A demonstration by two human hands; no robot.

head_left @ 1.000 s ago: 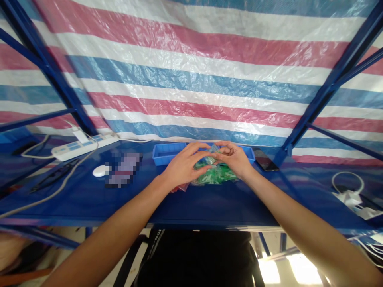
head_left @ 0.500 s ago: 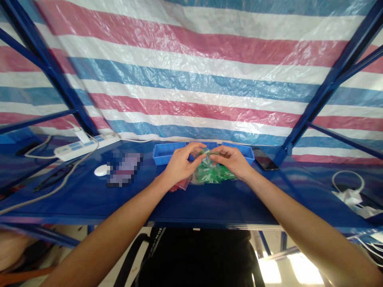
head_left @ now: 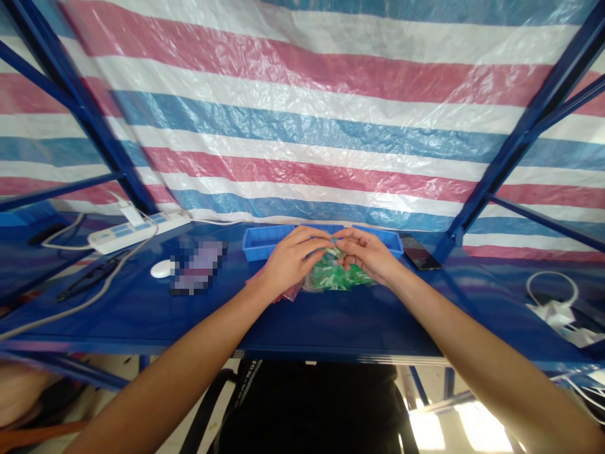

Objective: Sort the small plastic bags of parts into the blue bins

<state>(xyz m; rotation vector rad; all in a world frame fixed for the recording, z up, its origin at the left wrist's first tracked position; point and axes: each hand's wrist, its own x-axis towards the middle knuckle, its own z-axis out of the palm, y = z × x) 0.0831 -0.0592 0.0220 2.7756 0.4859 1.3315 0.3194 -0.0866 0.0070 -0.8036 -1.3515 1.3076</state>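
Blue metal bench (head_left: 359, 325) lies nearest; back from its front edge rest flat red plastic packets (head_left: 289, 293), with a heap of green plastic packets (head_left: 338, 277) to their right; above the heap, the right hand (head_left: 372, 257) has its grip pinched on a small clear plastic packet (head_left: 333, 251); the left hand (head_left: 287, 261) curls beside it, whether gripping I cannot tell; shallow blue plastic trays (head_left: 259, 253) stand towards the back edge.

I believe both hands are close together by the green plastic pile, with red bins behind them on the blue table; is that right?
Not quite: the head view shows that the bins are blue, not red. Both hands, left hand and right hand, are close together by the green plastic pile, on the blue table.
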